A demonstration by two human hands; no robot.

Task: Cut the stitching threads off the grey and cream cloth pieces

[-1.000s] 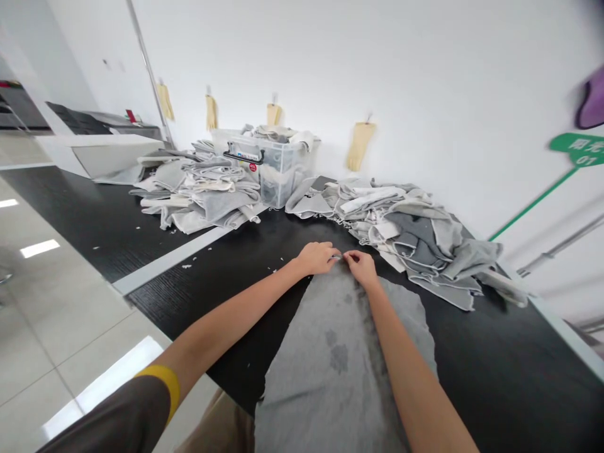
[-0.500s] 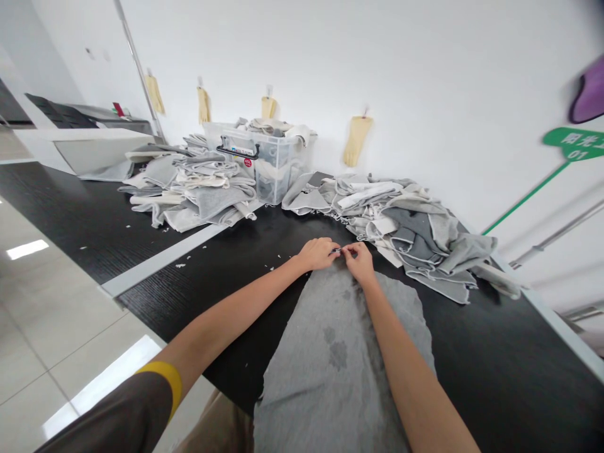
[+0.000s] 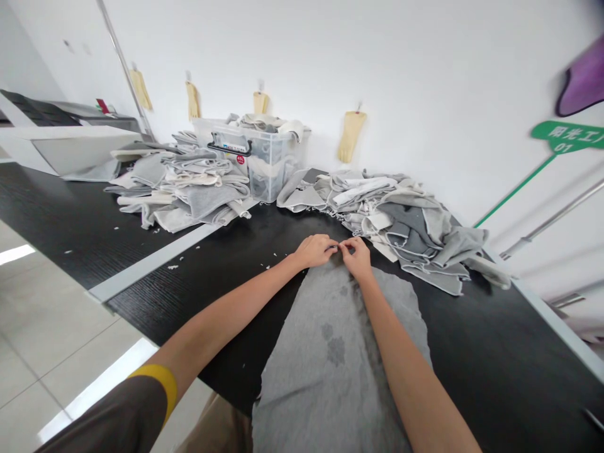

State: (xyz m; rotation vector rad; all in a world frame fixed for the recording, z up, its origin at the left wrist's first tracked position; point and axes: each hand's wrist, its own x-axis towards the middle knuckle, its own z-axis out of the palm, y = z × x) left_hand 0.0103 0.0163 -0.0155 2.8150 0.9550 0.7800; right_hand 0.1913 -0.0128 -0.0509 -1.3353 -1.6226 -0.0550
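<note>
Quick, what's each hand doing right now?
Left hand: closed, pinching the far edge of the gray cloth.
Right hand: closed too, pinching that same edge beside it.

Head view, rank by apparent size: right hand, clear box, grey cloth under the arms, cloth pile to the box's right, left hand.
1. grey cloth (nearness to camera enlarges it)
2. cloth pile
3. clear box
4. left hand and right hand: too alike to rank

Yellow gloves hang along the wall, left of a green sign
</note>
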